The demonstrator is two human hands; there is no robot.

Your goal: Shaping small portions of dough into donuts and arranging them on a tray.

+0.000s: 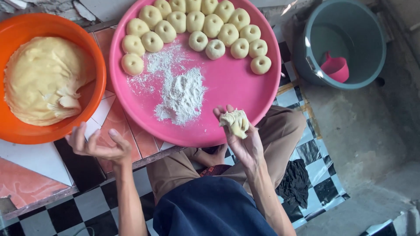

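Note:
My right hand [241, 140] holds a rough lump of pale dough [236, 123] in its fingers over the near rim of a big round pink tray [236, 87]. Several shaped dough balls [199, 40] with dimpled tops lie in rows on the tray's far half, and a patch of white flour [180, 92] is spread on its middle. My left hand [97, 144] hovers palm up with fingers apart, holding nothing, just below an orange bowl [94, 102] that contains a large mass of soft yellow dough [41, 78].
The tray and bowl rest on a low tiled surface [120, 120] with red and white tiles. A grey bucket [341, 41] with a pink scoop [334, 67] inside stands on the concrete floor at the right. A dark cloth [295, 181] lies on checkered flooring beside my knee.

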